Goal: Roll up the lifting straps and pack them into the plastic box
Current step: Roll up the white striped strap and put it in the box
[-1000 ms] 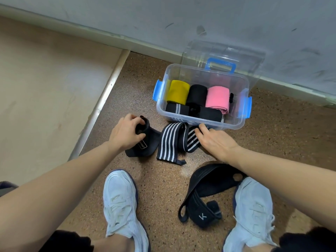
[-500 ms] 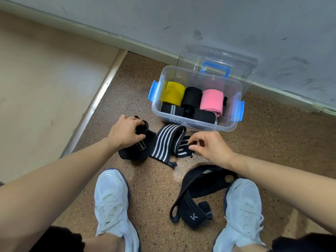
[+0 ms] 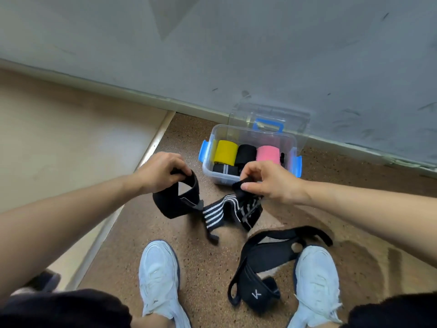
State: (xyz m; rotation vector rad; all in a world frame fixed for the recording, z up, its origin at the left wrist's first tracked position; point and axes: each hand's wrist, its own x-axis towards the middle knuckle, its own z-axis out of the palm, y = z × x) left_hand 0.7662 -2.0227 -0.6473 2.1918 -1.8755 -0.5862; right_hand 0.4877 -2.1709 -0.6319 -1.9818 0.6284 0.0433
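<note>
Left grip (image 3: 163,172) is closed, pinching the black end of the strap (image 3: 212,215). Right grip (image 3: 267,183) is closed, pinching the other end. The middle sags between both grips, clear of the floor. The box (image 3: 289,140) sits just beyond the right grip. Risk: slack produces a loose roll that may not fit the box.

Matt woven cloth straps (image 3: 227,211), glossy clear plastic box (image 3: 250,136), rough speckled floor (image 3: 343,209)

both bare arms reach forward, and the hands are near each other. the left hand (image 3: 160,172) curls its fingers round one end of the strap (image 3: 214,215), knuckles up. the right hand (image 3: 267,181) pinches the other end with thumb and fingertips.
</note>
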